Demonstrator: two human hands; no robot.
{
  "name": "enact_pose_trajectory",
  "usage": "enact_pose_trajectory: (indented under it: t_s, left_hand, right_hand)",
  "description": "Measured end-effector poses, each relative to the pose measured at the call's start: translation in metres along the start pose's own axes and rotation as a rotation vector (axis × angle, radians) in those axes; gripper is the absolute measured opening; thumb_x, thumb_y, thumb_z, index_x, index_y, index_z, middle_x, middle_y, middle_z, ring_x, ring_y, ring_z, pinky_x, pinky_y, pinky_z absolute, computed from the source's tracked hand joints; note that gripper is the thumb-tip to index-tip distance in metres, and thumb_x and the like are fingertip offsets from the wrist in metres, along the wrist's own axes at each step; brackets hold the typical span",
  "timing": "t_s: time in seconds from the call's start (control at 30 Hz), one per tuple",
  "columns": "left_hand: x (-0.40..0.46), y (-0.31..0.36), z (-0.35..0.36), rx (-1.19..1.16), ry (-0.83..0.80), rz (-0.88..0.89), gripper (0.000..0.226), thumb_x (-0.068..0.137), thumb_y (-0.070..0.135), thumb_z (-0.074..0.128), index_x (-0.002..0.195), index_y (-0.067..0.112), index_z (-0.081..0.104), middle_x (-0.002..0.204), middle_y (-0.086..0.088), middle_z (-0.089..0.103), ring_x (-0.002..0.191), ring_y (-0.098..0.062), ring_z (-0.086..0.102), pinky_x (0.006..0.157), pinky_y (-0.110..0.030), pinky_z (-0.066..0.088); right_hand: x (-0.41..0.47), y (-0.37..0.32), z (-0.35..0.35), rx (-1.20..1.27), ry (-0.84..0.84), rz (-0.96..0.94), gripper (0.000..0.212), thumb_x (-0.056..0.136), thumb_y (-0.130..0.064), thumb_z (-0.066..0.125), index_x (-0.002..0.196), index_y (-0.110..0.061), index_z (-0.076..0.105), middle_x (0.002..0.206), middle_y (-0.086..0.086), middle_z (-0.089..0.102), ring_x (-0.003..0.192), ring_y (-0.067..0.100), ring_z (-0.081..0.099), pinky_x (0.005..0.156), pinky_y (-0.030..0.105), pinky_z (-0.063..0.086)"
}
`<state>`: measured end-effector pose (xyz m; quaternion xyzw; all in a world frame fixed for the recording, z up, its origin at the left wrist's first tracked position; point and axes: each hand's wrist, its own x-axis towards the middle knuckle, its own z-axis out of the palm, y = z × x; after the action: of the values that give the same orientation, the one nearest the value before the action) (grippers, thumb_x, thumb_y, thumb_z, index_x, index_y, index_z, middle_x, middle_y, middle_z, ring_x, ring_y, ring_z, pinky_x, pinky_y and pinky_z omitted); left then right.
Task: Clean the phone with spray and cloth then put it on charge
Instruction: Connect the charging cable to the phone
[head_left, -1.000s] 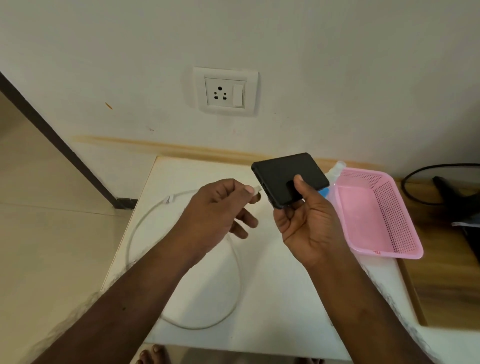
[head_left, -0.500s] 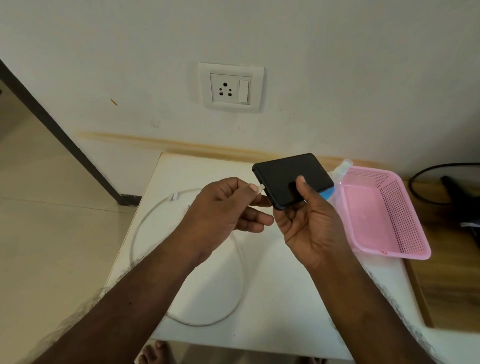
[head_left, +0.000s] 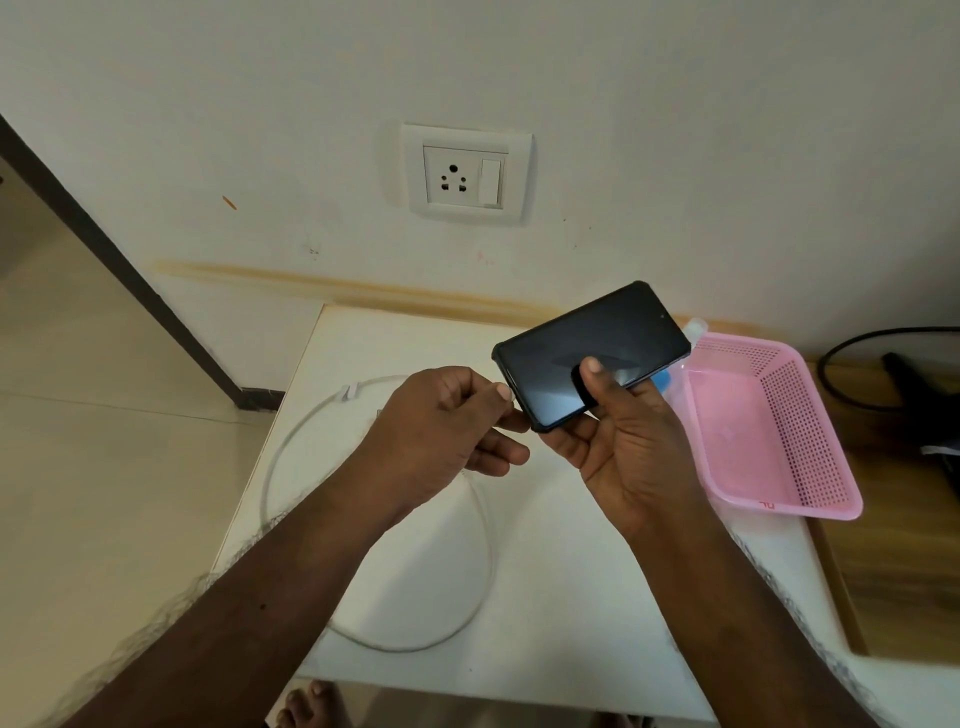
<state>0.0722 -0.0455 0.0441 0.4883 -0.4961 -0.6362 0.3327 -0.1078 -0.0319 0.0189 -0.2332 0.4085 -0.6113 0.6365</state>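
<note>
Far left was just beige floor (head_left: 78, 467) and a dark strip (head_left: 119, 260) running diagonally down the wall. Then came the white table (head_left: 571, 597), pushed up against the wall, with a white charging cable (head_left: 291, 447) lying on it in a big loose loop; one plug end sat near the back left of the loop.

The left hand (head_left: 441, 421) was over the table, thumb and forefinger pinched together on the other end of the cable, held right at the bottom edge of the phone (head_left: 587, 348). The plug tip itself was hidden by the fingers, so I couldn't tell if it was actually in the port or only touching it. The other fingers were loosely curled underneath.

The phone was up in the air above the table, screen up and dark, tilted with its top end pointing toward the right and back. The right hand (head_left: 623, 447) gripped it from below, thumb pressed down on the glass and fingers wrapped under.

On the wall above sat a white socket (head_left: 465, 176) with a switch.

Right of the phone, a pink plastic basket (head_left: 810, 441) sat on the table's right edge, with something blue and a clear bit poking out behind the phone. Couldn't make out what. Farthest right there was a wooden surface (head_left: 898, 545) with a black cord (head_left: 857, 343).
</note>
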Motion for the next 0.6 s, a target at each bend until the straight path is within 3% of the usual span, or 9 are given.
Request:
enact_pose_trajectory:
  t_s: [0.27,0.37,0.43,0.5,0.53,0.6]
  left_hand:
    - [0.004,-0.004,-0.004,0.041,0.01,0.009,0.025,0.102,0.022,0.055,0.094,0.0,0.064,0.09,-0.006,0.078,0.076,-0.028,0.076,0.064,-0.034,0.062]
    - [0.002,-0.002,-0.006,0.219,0.072,0.069,0.031,0.1,0.038,0.055,0.091,0.011,0.068,0.085,0.007,0.077,0.076,-0.012,0.075,0.071,-0.039,0.059]
    - [0.0,0.0,-0.011,0.527,0.371,0.274,0.035,0.097,0.054,0.05,0.085,0.025,0.064,0.076,0.016,0.069,0.077,-0.001,0.065,0.071,-0.032,0.052]
    - [-0.009,0.003,-0.018,0.675,0.715,0.583,0.037,0.098,0.051,0.047,0.076,0.023,0.056,0.068,0.016,0.056,0.071,-0.01,0.055,0.064,-0.026,0.041]
    - [-0.016,0.003,-0.021,0.714,0.774,0.709,0.041,0.1,0.045,0.046,0.068,0.019,0.05,0.06,0.012,0.049,0.06,-0.014,0.049,0.057,-0.024,0.035]
    - [-0.028,-0.006,-0.018,0.821,0.668,0.858,0.048,0.1,0.035,0.045,0.055,0.017,0.039,0.049,0.008,0.036,0.045,-0.016,0.037,0.047,-0.022,0.027]
  right_hand:
    - [-0.001,0.003,-0.001,-0.057,0.005,-0.008,0.039,0.089,-0.023,0.065,0.127,-0.019,0.053,0.111,0.01,0.071,0.1,0.038,0.068,0.07,0.039,0.059]
    - [0.001,0.0,-0.001,-0.034,0.024,-0.013,0.043,0.085,-0.024,0.067,0.126,-0.02,0.054,0.11,0.01,0.072,0.099,0.037,0.069,0.068,0.039,0.059]
    - [0.003,-0.001,-0.003,0.022,0.041,-0.008,0.045,0.085,-0.023,0.068,0.128,-0.019,0.054,0.111,0.011,0.071,0.1,0.037,0.068,0.068,0.04,0.058]
    - [0.004,0.0,-0.003,0.086,0.064,0.009,0.046,0.088,-0.022,0.066,0.131,-0.019,0.052,0.112,0.012,0.071,0.101,0.037,0.068,0.07,0.04,0.058]
    - [0.004,0.0,-0.002,0.116,0.076,0.018,0.045,0.089,-0.021,0.065,0.132,-0.019,0.052,0.113,0.012,0.071,0.101,0.037,0.068,0.07,0.04,0.058]
    - [0.003,0.003,-0.002,0.152,0.089,0.026,0.044,0.09,-0.02,0.065,0.132,-0.019,0.052,0.114,0.013,0.071,0.101,0.037,0.068,0.071,0.041,0.058]
